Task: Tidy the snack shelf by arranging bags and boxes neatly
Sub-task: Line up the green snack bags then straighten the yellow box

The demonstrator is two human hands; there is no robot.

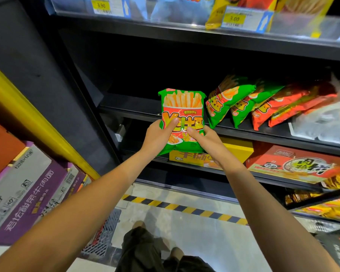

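I hold a green snack bag [182, 107] printed with fries upright in front of the dark middle shelf [130, 110]. My left hand [158, 133] grips its lower left side and my right hand [202, 141] grips its lower right side, thumbs on the front. To the right on that shelf, two green bags [224, 101] and several red bags [279, 107] lean over in a slanted row. The shelf's left part is bare and dark.
A lower shelf holds a yellow box [236, 152] and a red box [294, 163]. Price tags [101, 5] line the upper shelf edge. Stacked cartons [28, 189] stand at the left. Hazard tape [185, 208] crosses the floor below.
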